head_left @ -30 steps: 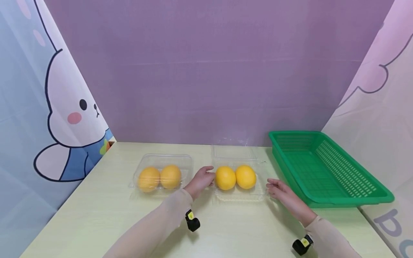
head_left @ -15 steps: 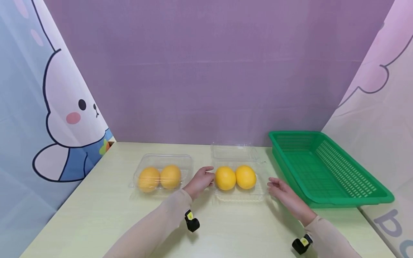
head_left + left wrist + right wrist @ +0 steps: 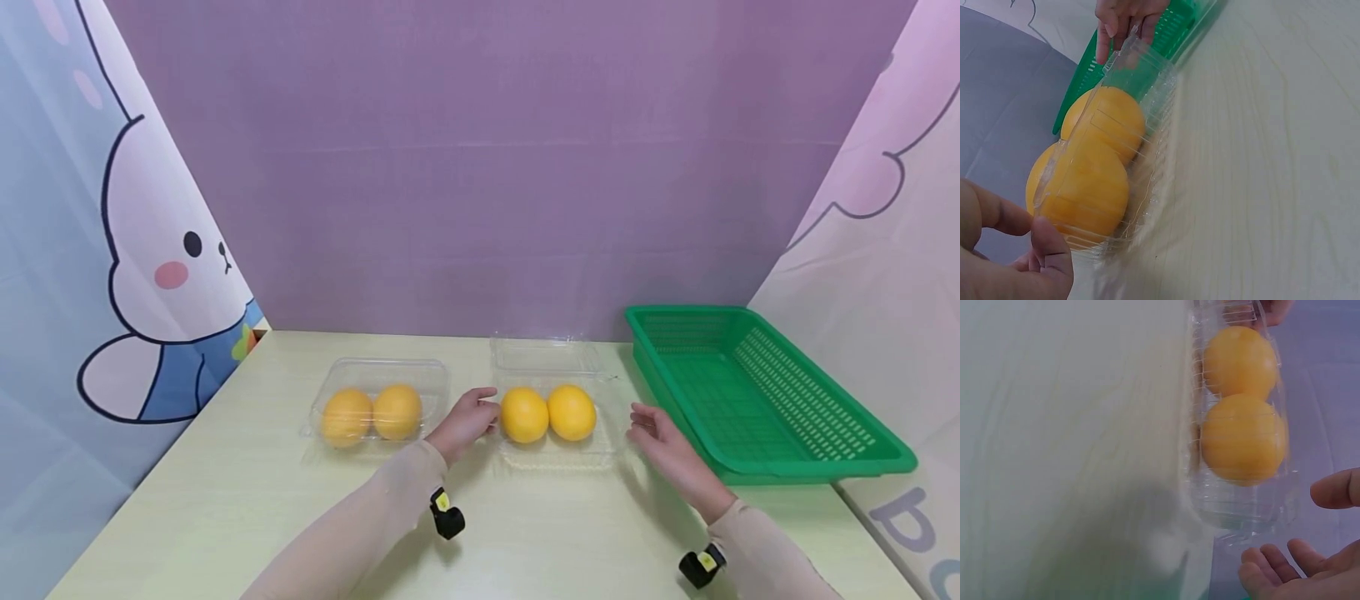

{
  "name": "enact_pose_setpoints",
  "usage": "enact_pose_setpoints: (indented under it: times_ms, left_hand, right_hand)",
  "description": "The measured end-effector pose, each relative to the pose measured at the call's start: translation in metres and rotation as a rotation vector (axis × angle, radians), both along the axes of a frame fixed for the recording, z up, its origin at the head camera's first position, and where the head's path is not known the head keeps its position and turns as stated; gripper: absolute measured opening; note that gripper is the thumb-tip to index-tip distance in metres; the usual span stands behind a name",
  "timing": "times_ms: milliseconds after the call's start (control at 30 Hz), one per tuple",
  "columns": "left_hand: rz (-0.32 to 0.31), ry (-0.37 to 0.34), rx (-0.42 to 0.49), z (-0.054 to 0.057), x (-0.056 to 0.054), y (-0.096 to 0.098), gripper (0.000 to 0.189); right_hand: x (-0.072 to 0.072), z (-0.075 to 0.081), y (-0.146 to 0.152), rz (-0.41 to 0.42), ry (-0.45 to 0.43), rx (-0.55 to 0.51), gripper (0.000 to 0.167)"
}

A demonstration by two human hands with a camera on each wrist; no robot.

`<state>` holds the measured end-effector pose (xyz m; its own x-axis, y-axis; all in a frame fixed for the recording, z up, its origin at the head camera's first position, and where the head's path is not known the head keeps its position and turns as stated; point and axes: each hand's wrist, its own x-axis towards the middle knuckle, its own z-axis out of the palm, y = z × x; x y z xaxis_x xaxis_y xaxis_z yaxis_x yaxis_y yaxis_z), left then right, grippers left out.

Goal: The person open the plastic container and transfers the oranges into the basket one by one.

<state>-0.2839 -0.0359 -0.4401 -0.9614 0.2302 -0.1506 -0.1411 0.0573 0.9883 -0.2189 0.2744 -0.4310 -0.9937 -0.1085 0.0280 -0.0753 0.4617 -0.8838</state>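
An open clear plastic clamshell box (image 3: 558, 454) holds two oranges (image 3: 572, 412) side by side, its lid (image 3: 546, 357) folded back behind them. At its left end, my left hand (image 3: 468, 421) pinches the box's rim between thumb and index finger; the left wrist view shows the thumb (image 3: 1050, 240) right at that corner. My right hand (image 3: 663, 442) is off the right end of the box, apart from it. In the right wrist view its fingers (image 3: 1285, 565) are spread loosely and hold nothing.
On the left stands a closed clear clamshell (image 3: 423, 375) with two more oranges (image 3: 397, 411) inside. A green perforated basket (image 3: 675, 400) sits at the right, close beyond my right hand. A purple cloth (image 3: 465, 167) hangs behind the table (image 3: 525, 533).
My right hand has drawn back a little from the box's right end, towards the basket. The raised lid has tipped slightly. My left hand stays at the same spot.
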Motion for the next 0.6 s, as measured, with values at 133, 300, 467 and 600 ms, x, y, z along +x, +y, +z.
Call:
enact_pose_setpoints:
  times_ms: [133,300,467,600]
  left_hand:
    - [0.006,-0.003,-0.008,0.000,0.000,0.000,0.067]
    - [0.012,-0.009,-0.011,-0.001,0.000,0.000,0.066]
    - [0.011,-0.017,-0.010,0.002,0.001,0.000,0.065]
    - [0.012,-0.020,-0.012,0.003,0.002,0.000,0.065]
  right_hand:
    - [0.001,0.005,-0.003,-0.014,0.043,0.012,0.060]
    - [0.000,0.013,-0.008,0.010,0.088,0.008,0.060]
    - [-0.003,0.019,-0.012,0.030,0.124,0.034,0.057]
    - [-0.007,0.021,-0.014,0.046,0.154,0.058,0.056]
